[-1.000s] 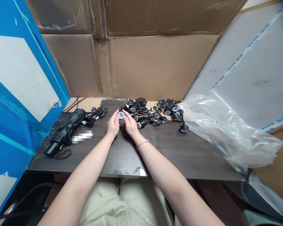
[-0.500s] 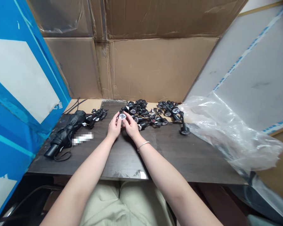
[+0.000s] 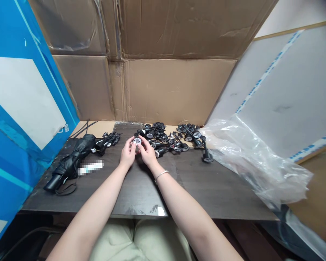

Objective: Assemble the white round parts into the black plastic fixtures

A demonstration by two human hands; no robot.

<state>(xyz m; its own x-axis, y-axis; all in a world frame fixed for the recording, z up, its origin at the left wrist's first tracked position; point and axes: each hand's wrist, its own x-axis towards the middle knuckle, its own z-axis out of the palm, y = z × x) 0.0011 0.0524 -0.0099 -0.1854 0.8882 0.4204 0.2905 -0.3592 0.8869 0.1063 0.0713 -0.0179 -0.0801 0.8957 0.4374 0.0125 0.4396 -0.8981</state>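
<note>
Between my two hands is a small black lamp-like part with a round white end (image 3: 137, 140), its white face turned up toward me. My left hand (image 3: 128, 156) grips it from the left, and my right hand (image 3: 148, 152) from the right, both thumbs at the near edge of the disc. Fingers hide most of its body. Just right of and beyond my right hand lies a pile of similar black parts (image 3: 160, 146), with black cylinders and thin tangled pieces. More of them form a second cluster (image 3: 197, 135) to the right, where one part (image 3: 207, 155) stands apart.
On the left of the dark table (image 3: 201, 188) lie a folded black umbrella (image 3: 70, 161), a small heap of black parts (image 3: 108, 142) and a blurred white strip (image 3: 91, 167). Crumpled clear plastic (image 3: 260, 163) covers the right side. Cardboard (image 3: 176, 90) walls the back.
The whole view has shifted slightly, so everything sits a little lower and further left. Both hands keep hold of the lamp-like part, its white face still up.
</note>
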